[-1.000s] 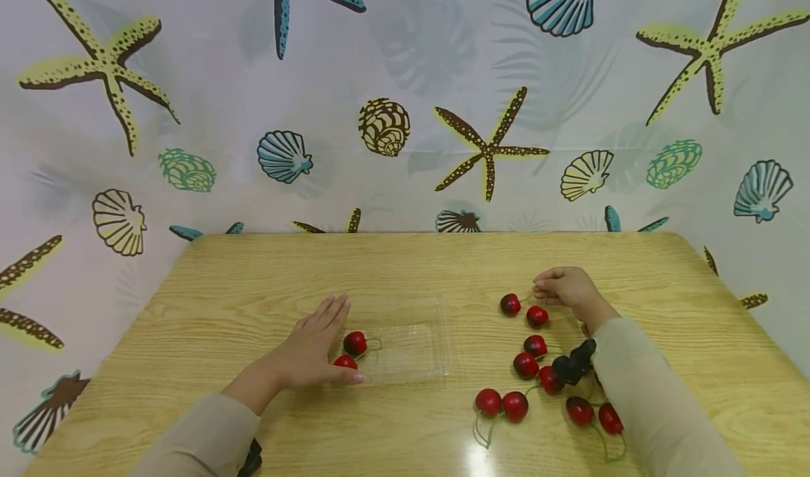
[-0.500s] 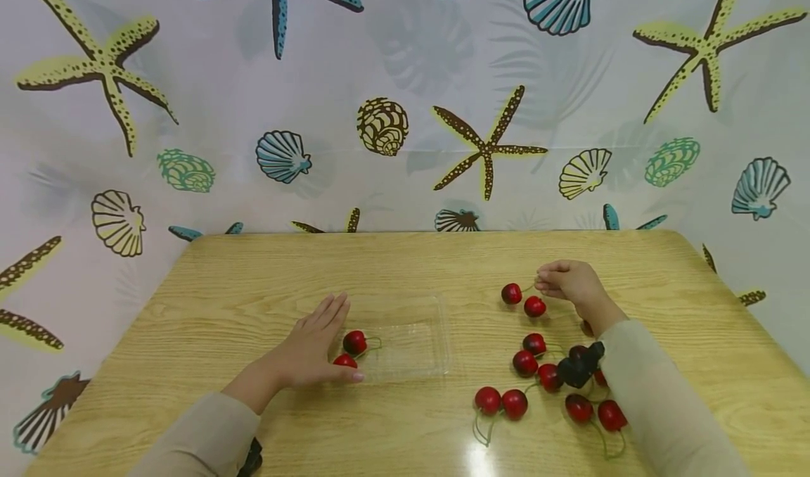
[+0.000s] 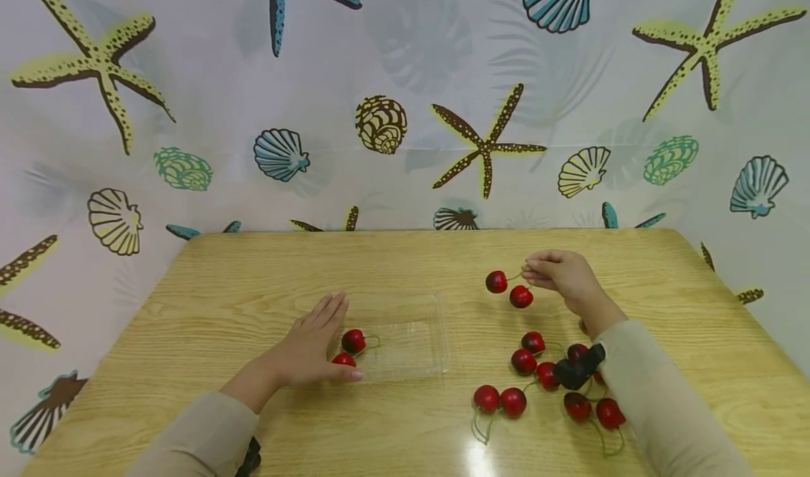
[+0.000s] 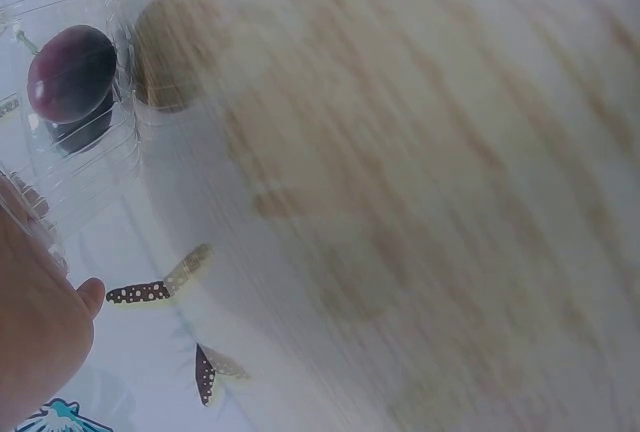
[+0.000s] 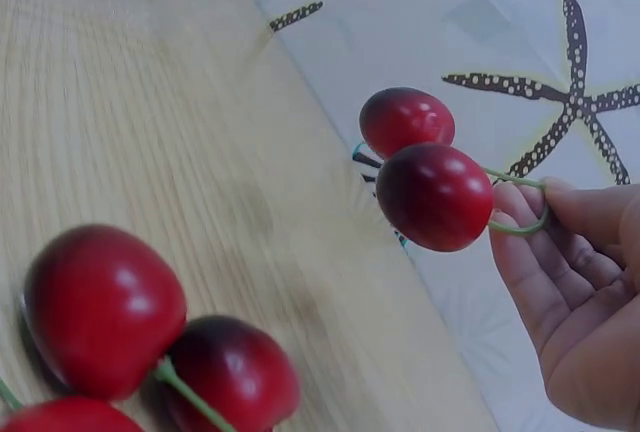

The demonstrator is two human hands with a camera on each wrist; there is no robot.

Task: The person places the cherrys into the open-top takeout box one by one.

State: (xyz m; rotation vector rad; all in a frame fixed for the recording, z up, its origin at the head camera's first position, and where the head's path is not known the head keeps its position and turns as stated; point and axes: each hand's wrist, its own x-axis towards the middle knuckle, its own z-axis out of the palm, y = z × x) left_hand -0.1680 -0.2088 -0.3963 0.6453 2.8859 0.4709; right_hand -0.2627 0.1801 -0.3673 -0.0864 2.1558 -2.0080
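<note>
My right hand (image 3: 565,277) pinches the green stems of a pair of dark-red cherries (image 5: 435,197) between thumb and fingers. Both cherries hang out to the left of the fingertips, above the table. My left hand (image 3: 316,347), fingers straight, rests at the left side of a clear plastic container (image 3: 436,336). Inside that container, next to the left thumb, lie two cherries (image 3: 353,340) with a stem, one partly covered by the hand. In the left wrist view, a dark cherry (image 4: 72,74) shows through the container's clear wall.
Several more cherries (image 3: 523,361) lie on the wooden table (image 3: 266,266) below the right forearm, some hidden behind the sleeve and black wrist camera (image 3: 572,373). A separate joined pair (image 3: 512,402) lies nearer the front. Behind the table hangs a shell-and-starfish curtain (image 3: 316,181).
My right hand has lifted the pair of cherries upward, then moved slightly left with them. The left hand stays in place at the container.
</note>
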